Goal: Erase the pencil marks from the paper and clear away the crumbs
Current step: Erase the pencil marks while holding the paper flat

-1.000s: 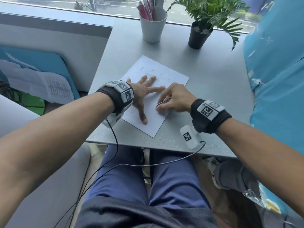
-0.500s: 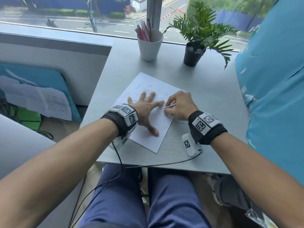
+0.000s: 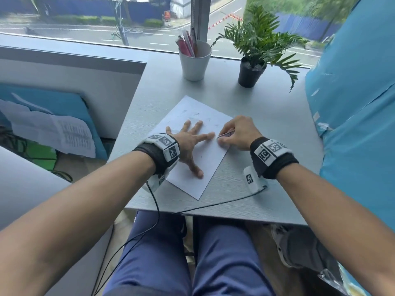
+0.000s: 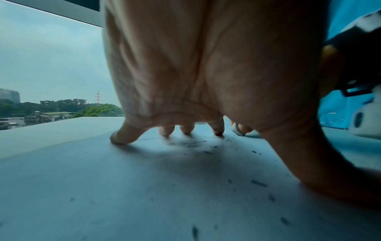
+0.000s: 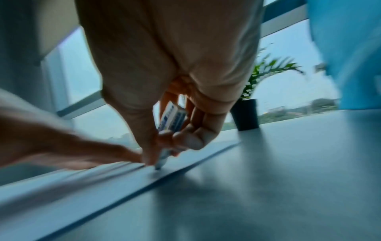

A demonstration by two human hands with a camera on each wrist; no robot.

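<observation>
A white sheet of paper (image 3: 210,159) with faint pencil marks lies tilted on the grey table (image 3: 267,124). My left hand (image 3: 190,142) lies flat on it with fingers spread, pressing the sheet down. Dark eraser crumbs (image 4: 257,182) are scattered on the paper (image 4: 123,187) under and around that hand (image 4: 206,81). My right hand (image 3: 235,133) pinches a white eraser in a blue-printed sleeve (image 5: 172,119), its tip touching the paper (image 5: 103,184) near the sheet's right edge, just beyond my left index fingertip. In the right wrist view the hand (image 5: 164,81) is blurred by motion.
A white cup of pens (image 3: 194,60) and a small potted plant (image 3: 252,71) stand at the table's far edge by the window. A blue covered object (image 3: 359,124) borders the table on the right. Wrist cables hang over the near edge (image 3: 213,212).
The head view has tilted up, so more of the window shows. My right hand with the eraser has shifted slightly up the paper's right side. The left hand stays flat on the sheet.
</observation>
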